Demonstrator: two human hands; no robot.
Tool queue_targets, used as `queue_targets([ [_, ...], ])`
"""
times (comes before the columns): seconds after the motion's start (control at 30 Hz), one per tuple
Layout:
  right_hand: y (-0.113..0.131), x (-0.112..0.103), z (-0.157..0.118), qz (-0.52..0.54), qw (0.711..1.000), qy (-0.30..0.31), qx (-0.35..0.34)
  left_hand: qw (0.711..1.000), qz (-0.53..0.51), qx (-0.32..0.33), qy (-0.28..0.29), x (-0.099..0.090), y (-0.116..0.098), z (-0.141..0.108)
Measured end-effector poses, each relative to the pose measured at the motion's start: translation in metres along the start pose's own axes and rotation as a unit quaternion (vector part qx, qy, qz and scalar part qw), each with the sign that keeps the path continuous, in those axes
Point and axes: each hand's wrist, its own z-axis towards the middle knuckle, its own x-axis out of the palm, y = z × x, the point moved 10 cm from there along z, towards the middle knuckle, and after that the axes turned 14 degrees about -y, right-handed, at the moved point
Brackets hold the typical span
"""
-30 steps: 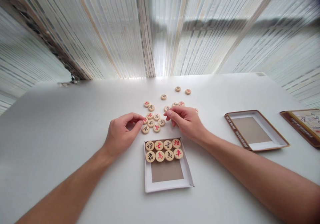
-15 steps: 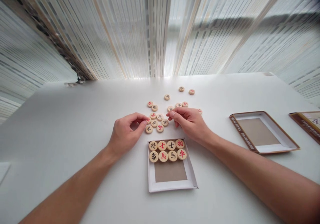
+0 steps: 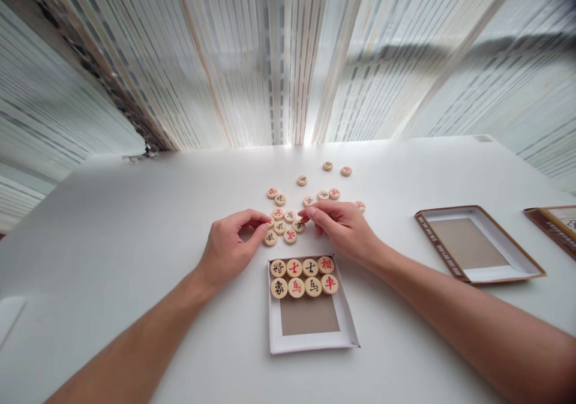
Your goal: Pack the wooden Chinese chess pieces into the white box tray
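Observation:
Round wooden Chinese chess pieces with red or black characters lie in a loose cluster on the white table. My left hand (image 3: 236, 239) pinches a red-marked chess piece (image 3: 270, 223) at the cluster's left edge, its face mostly covered by my fingertips. At the right side of the cluster, my right hand (image 3: 339, 227) has thumb and index finger close together beside a black-marked piece (image 3: 298, 226); whether they grip anything is hidden. Nearer to me sits an open white box tray (image 3: 314, 343) with two rows of pieces at its far end, among them a red horse piece (image 3: 296, 288).
More loose pieces lie farther back, such as a black-marked one (image 3: 302, 180) and a red-marked one (image 3: 346, 171). On the right rest an open brown-edged box part (image 3: 434, 245) and a printed box part (image 3: 551, 227). A striped string curtain (image 3: 252, 62) hangs behind the table.
The whole view has shifted slightly, so the table and pieces appear a little lower. Both hands keep nearly the same places relative to the cluster.

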Motion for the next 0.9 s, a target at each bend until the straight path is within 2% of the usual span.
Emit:
queue_targets([
  [0.37, -0.002, 0.0, -0.001, 0.007, 1.0, -0.002, 0.015, 1.0, 0.001, -0.002, 0.007, 0.002, 0.001, -0.001],
  [0.67, -0.009, -0.007, 0.001, 0.045, 0.998, -0.043, 0.033, 1.0, 0.002, 0.003, 0.007, 0.002, 0.004, -0.002],
  [0.9, -0.011, -0.003, 0.002, 0.045, 0.998, -0.025, 0.032, 1.0, 0.001, -0.006, 0.004, 0.0, 0.005, -0.001],
])
